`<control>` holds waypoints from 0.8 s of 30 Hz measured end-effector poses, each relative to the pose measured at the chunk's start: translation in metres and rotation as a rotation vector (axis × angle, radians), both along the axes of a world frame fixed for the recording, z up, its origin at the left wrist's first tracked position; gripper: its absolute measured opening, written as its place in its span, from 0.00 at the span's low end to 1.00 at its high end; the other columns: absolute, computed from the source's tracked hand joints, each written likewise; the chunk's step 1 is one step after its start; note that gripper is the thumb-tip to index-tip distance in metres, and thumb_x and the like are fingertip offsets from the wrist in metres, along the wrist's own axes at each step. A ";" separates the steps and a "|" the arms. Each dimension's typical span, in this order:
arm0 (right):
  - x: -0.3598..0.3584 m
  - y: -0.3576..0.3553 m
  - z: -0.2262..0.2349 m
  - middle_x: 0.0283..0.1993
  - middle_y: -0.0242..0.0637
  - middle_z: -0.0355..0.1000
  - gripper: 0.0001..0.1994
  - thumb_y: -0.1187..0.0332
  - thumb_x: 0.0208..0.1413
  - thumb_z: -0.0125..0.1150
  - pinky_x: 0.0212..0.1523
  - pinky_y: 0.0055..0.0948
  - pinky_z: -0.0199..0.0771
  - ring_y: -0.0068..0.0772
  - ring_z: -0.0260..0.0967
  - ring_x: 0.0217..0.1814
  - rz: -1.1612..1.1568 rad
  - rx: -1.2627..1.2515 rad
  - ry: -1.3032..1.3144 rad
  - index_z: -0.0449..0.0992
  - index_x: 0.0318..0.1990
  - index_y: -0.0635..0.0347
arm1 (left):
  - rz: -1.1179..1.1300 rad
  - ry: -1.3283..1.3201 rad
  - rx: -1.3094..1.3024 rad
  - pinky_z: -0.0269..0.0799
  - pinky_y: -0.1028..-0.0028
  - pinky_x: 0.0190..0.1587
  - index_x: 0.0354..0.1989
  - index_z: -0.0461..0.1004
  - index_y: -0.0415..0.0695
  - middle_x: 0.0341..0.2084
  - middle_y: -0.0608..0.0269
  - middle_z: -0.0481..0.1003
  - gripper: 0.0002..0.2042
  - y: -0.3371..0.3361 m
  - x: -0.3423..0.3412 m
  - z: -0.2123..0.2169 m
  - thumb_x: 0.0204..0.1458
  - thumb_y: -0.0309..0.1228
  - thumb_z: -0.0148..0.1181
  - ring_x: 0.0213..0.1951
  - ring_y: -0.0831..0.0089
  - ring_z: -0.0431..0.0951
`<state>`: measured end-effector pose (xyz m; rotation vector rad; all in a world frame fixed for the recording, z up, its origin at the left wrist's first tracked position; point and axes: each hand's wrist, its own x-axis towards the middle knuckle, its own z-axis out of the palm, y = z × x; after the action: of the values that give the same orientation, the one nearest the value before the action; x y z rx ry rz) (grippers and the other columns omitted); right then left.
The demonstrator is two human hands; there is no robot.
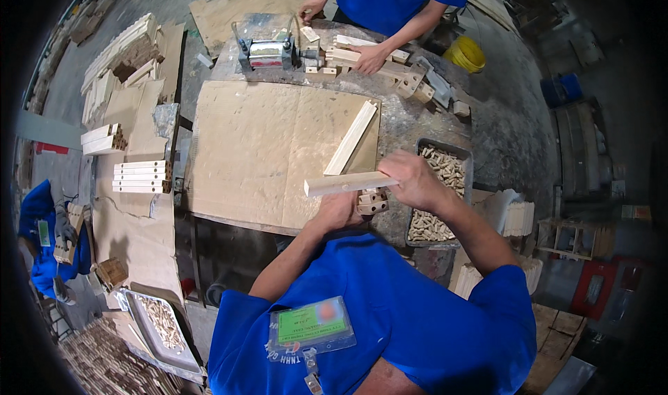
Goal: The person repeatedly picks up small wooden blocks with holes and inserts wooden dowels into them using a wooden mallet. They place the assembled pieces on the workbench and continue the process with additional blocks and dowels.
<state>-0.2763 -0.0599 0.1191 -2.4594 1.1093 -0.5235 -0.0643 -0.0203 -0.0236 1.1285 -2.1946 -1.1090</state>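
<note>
My right hand is closed round one end of a pale square wooden bar, which points left above my other hand. Under that bar my left hand grips a small bundle of drilled wooden bars, dark holes showing in their ends; the bar and my body hide part of this hand. Just beyond, another long wooden bar lies slanted on the cardboard sheet. A grey tray of wooden dowels sits right beside my right hand.
Across the table a co-worker's hand rests on wooden pieces, near a metal roller device. Stacked drilled bars lie on the left bench, with a second dowel tray nearer. A yellow bucket stands beyond the table.
</note>
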 end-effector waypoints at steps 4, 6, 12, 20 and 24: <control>0.002 0.004 0.029 0.36 0.41 0.75 0.05 0.73 0.62 0.67 0.38 0.40 0.75 0.45 0.72 0.33 -0.103 0.023 -0.135 0.79 0.43 0.61 | 0.096 -0.007 0.084 0.75 0.50 0.57 0.67 0.66 0.43 0.52 0.41 0.77 0.39 -0.006 0.004 0.007 0.43 0.34 0.75 0.57 0.38 0.77; -0.002 0.016 0.067 0.38 0.35 0.77 0.10 0.69 0.68 0.67 0.35 0.33 0.76 0.31 0.73 0.32 -0.350 0.151 -0.335 0.79 0.52 0.61 | 0.135 0.080 0.090 0.76 0.51 0.58 0.68 0.64 0.44 0.52 0.43 0.77 0.41 -0.004 0.010 0.011 0.43 0.35 0.77 0.56 0.40 0.78; -0.014 0.065 0.057 0.33 0.33 0.75 0.11 0.64 0.73 0.59 0.29 0.31 0.74 0.24 0.73 0.29 -0.489 -0.047 -1.225 0.75 0.55 0.61 | 0.166 0.149 0.158 0.75 0.56 0.61 0.70 0.63 0.43 0.56 0.46 0.76 0.41 -0.010 0.018 0.027 0.49 0.41 0.77 0.57 0.47 0.79; -0.014 0.094 0.048 0.31 0.39 0.73 0.13 0.66 0.74 0.55 0.34 0.33 0.76 0.29 0.74 0.31 -0.646 0.159 -0.526 0.70 0.59 0.62 | 0.168 0.156 0.123 0.76 0.52 0.58 0.69 0.62 0.42 0.55 0.41 0.76 0.41 -0.007 0.018 0.024 0.48 0.39 0.78 0.57 0.42 0.79; -0.016 0.095 -0.004 0.27 0.42 0.74 0.12 0.66 0.72 0.59 0.28 0.40 0.77 0.42 0.77 0.27 -0.513 0.131 -0.343 0.71 0.58 0.56 | 0.141 0.170 0.186 0.76 0.52 0.58 0.70 0.62 0.42 0.57 0.42 0.76 0.41 -0.010 0.012 0.029 0.48 0.39 0.77 0.57 0.41 0.79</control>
<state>-0.2927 0.0350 0.1152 -1.8685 1.5610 -0.9450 -0.0521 -0.0304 0.0056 1.1975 -1.8848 -1.3158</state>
